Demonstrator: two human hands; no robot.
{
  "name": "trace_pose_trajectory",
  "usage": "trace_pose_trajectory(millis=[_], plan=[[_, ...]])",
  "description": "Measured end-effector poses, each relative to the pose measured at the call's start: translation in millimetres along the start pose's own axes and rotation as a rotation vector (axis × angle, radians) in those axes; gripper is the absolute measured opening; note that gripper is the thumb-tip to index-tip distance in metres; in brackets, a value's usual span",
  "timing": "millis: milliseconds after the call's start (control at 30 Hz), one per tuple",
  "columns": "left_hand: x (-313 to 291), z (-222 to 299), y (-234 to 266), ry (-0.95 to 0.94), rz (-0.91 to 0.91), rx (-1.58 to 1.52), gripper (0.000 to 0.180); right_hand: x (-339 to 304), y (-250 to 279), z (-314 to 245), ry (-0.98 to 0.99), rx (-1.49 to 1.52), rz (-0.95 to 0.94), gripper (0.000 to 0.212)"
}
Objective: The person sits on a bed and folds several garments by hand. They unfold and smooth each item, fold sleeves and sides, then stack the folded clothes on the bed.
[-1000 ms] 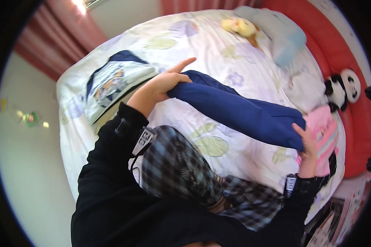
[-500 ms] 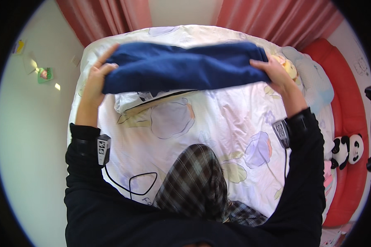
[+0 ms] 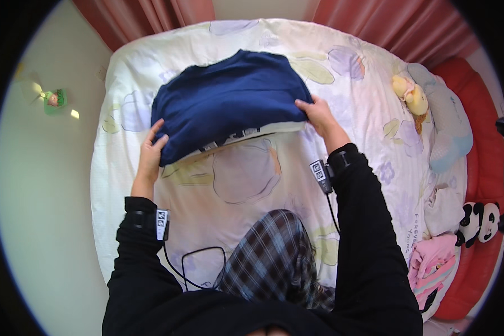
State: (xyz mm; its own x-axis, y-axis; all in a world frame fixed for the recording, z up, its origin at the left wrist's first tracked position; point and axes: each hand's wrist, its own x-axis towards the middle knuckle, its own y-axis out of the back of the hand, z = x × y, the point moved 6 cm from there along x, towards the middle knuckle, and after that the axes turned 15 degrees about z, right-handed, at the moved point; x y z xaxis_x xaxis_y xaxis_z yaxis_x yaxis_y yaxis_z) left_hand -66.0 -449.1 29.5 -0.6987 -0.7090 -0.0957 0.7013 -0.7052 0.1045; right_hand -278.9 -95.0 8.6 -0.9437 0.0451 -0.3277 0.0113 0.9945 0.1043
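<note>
A folded navy blue garment [image 3: 229,92] lies on the bed in front of me, on top of a white folded item with dark print [image 3: 252,133]. Only the near edge of that white item shows. My left hand [image 3: 150,157] holds the garment's near left edge, thumb and forefinger showing on the cloth and the other fingers partly hidden. At its right corner, my right hand [image 3: 322,119] pinches the cloth with the thumb on top. The navy cloth is slightly wrinkled, its far side rounded.
A white floral sheet covers the bed [image 3: 369,201]. My knee in plaid trousers [image 3: 274,252] is near, beside a black cable [image 3: 204,249]. Along the right are a yellow plush toy [image 3: 411,95], a pale blue pillow [image 3: 445,123], a panda plush [image 3: 479,224] and pink cloth [image 3: 431,260].
The navy garment, held up and stretched between my hands before, has come down over the white item. My hands have moved nearer to me and closer together.
</note>
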Motion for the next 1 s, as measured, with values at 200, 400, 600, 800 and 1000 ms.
trace_pose_trajectory(millis=[200, 400, 600, 800, 1000], plan=[[-1, 45, 4, -0.25, -0.025, -0.014, 0.046, -15, 14, -35, 0.352, 0.127, -0.051, 0.033], [0, 10, 4, -0.183, 0.056, 0.083, 0.044, -18, 13, 6, 0.179, -0.026, 0.051, 0.042], [-21, 71, -19, -0.965, 0.389, 0.843, 0.042, -47, -2, -62, 1.023, -0.554, 0.491, 0.053], [-13, 61, -135, -1.101, 0.036, 0.975, 0.041, -100, -120, -55, 1.451, -0.723, 0.052, 0.046], [4, 10, -131, -0.889, 0.084, 1.0, 0.052, -65, -104, -12, 1.247, -0.952, -0.099, 0.052]])
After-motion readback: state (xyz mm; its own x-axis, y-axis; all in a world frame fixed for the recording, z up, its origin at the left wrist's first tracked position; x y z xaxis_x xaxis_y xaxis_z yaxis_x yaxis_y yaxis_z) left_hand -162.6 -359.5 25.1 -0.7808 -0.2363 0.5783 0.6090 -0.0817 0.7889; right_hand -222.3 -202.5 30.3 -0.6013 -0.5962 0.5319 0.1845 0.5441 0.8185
